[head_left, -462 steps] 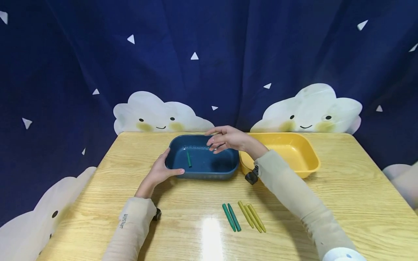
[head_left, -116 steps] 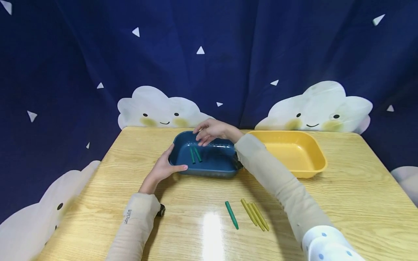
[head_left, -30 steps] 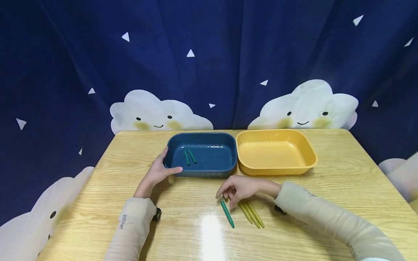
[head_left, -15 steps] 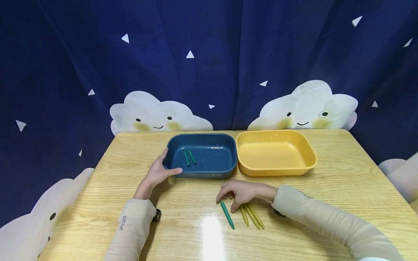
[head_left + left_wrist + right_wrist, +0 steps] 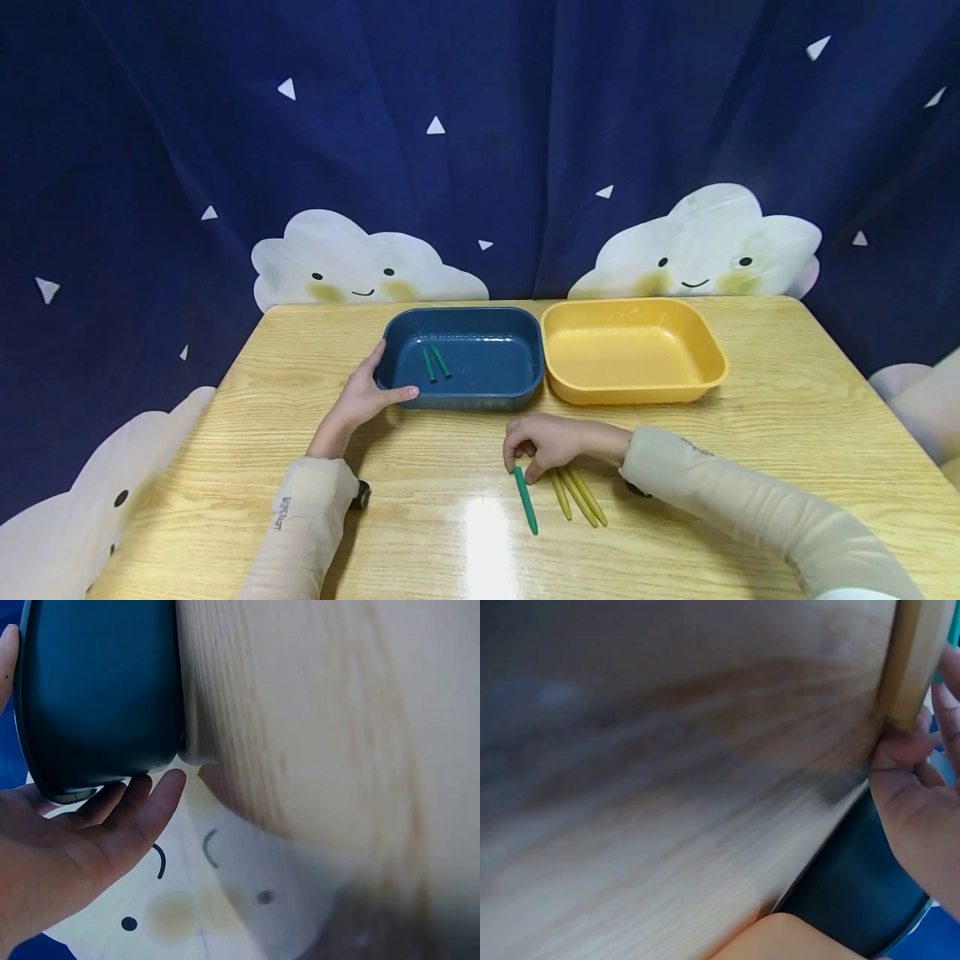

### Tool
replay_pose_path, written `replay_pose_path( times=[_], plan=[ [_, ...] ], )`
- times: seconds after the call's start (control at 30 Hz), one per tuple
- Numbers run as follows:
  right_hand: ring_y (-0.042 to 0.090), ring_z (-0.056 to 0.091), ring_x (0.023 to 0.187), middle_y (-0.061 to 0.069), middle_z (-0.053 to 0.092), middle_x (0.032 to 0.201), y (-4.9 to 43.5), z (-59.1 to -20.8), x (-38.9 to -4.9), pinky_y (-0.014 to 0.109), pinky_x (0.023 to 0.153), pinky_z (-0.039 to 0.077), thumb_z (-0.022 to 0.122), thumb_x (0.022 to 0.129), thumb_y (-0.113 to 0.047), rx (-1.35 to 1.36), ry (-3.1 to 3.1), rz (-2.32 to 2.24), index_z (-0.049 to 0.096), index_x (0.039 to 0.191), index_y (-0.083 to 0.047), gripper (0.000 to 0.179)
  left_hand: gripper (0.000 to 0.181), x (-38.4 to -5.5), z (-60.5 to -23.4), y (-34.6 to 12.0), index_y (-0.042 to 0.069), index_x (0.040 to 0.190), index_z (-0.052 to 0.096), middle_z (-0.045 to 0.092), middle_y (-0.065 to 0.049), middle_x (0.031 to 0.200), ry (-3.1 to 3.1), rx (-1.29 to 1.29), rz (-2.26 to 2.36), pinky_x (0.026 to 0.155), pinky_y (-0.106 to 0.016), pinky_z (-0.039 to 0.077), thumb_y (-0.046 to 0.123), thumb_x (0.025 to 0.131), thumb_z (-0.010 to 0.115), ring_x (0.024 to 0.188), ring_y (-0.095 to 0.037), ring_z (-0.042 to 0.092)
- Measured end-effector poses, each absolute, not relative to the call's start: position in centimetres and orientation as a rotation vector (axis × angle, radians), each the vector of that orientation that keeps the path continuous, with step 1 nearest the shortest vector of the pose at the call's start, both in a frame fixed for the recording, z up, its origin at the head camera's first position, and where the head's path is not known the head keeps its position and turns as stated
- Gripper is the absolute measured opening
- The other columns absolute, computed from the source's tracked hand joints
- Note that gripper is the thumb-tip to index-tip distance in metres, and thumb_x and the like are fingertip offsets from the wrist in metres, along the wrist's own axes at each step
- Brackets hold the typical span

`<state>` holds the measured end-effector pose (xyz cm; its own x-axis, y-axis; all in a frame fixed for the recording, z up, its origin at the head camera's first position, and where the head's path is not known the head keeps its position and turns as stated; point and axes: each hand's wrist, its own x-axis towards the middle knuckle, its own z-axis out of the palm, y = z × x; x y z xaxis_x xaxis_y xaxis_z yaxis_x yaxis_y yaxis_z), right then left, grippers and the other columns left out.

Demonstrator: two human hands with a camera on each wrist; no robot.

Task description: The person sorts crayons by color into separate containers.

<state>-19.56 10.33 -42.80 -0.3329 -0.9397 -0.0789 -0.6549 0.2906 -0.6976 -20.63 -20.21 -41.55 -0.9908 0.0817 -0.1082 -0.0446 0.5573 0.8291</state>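
Note:
My left hand (image 5: 365, 392) rests against the left corner of a blue bin (image 5: 468, 400), thumb along the front rim and fingers spread on the side. Extended fingers of the left hand (image 5: 90, 847) touch the bin's wall in the left wrist view. Two green crayons (image 5: 437, 363) lie inside the bin. My right hand (image 5: 558, 442) pinches the top end of another green crayon (image 5: 527, 502) between thumb and fingers, its far tip low at the table. Just right of it lie three yellow crayons (image 5: 578, 497), their tops partly hidden by the hand.
A yellow bin (image 5: 633, 392) stands right beside the blue one at the table's back. The wooden table (image 5: 420, 517) reaches back to a dark blue curtain (image 5: 480, 167) printed with clouds. Glare lies on the table in front.
The right hand came down from over the blue bin, and its fingers closed on the green crayon, shifting it slightly. One yellow crayon slid a little left. The bin gained a second green crayon earlier.

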Motion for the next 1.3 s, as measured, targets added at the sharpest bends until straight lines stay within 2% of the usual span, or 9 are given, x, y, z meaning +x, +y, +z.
replay_pose_path(
  times=[0.13, 0.37, 0.53, 0.67, 0.87, 1.07, 1.3],
  plan=[
    [0.005, 0.042, 0.062, 0.003, 0.052, 0.071, 10.5, -42.6, -19.8, 0.015, 0.056, 0.037, 0.077, 0.066, 0.0, -1.397, 2.026, -0.806, 0.064, 0.077, -0.006, 0.018, 0.101, -20.6, -41.5, -20.2, 0.005, 0.146, 0.004, 0.008, -0.021, 0.149, 2.65, 0.038, 1.421, 0.106, -0.05, 0.018, 0.023, 0.076, 0.075, 0.135, -0.037, 0.009],
    [0.001, 0.048, 0.057, -0.008, 0.055, 0.065, 10.9, -41.8, -20.0, 0.015, 0.053, 0.042, 0.074, 0.07, 0.002, -1.257, 1.882, -0.883, 0.062, 0.076, -0.004, 0.015, 0.102, -20.6, -41.5, -20.2, 0.005, 0.146, 0.004, 0.008, -0.021, 0.149, 2.651, 0.038, 1.417, 0.106, -0.05, 0.018, 0.024, 0.076, 0.075, 0.135, -0.037, 0.009],
    [0.006, 0.057, 0.064, 0.006, 0.064, 0.07, 11.1, -41.5, -20.1, 0.022, 0.059, 0.05, 0.071, 0.072, 0.005, -1.197, 1.75, -1.024, 0.062, 0.08, 0.002, 0.012, 0.102, -20.6, -41.5, -20.3, 0.005, 0.146, 0.004, 0.008, -0.021, 0.149, 2.652, 0.04, 1.418, 0.106, -0.05, 0.018, 0.024, 0.076, 0.075, 0.135, -0.037, 0.009],
    [0.01, 0.061, 0.067, 0.018, 0.065, 0.076, 11.1, -41.3, -20.3, 0.027, 0.062, 0.053, 0.068, 0.075, 0.008, -1.144, 1.661, -1.125, 0.06, 0.082, 0.007, 0.011, 0.102, -20.7, -41.5, -20.3, 0.005, 0.146, 0.004, 0.008, -0.02, 0.15, 2.651, 0.042, 1.417, 0.106, -0.05, 0.018, 0.025, 0.076, 0.075, 0.135, -0.037, 0.009],
    [0.011, 0.061, 0.068, 0.02, 0.064, 0.078, 11.3, -41.2, -20.4, 0.036, 0.062, 0.053, 0.066, 0.077, 0.008, -1.105, 1.628, -1.219, 0.058, 0.085, 0.011, 0.011, 0.103, -20.7, -41.6, -20.3, 0.005, 0.146, 0.004, 0.008, -0.021, 0.149, 2.654, 0.039, 1.412, 0.106, -0.05, 0.018, 0.026, 0.075, 0.075, 0.135, -0.038, 0.01],
    [0.013, 0.06, 0.066, 0.016, 0.063, 0.075, 11.6, -40.8, -20.7, 0.03, 0.058, 0.052, 0.066, 0.077, 0.008, -1.105, 1.638, -1.291, 0.059, 0.084, 0.008, 0.009, 0.103, -20.7, -41.6, -20.3, 0.005, 0.146, 0.004, 0.009, -0.021, 0.149, 2.656, 0.042, 1.409, 0.106, -0.05, 0.018, 0.026, 0.075, 0.075, 0.135, -0.038, 0.01],
    [0.011, 0.06, 0.069, 0.026, 0.061, 0.077, 11.9, -40.2, -21.3, 0.021, 0.057, 0.048, 0.064, 0.078, 0.008, -1.137, 1.619, -1.397, 0.057, 0.088, 0.012, 0.012, 0.103, -20.6, -41.6, -20.3, 0.004, 0.146, 0.004, 0.008, -0.021, 0.149, 2.659, 0.046, 1.408, 0.106, -0.05, 0.018, 0.025, 0.075, 0.075, 0.135, -0.037, 0.01]
  ],
)
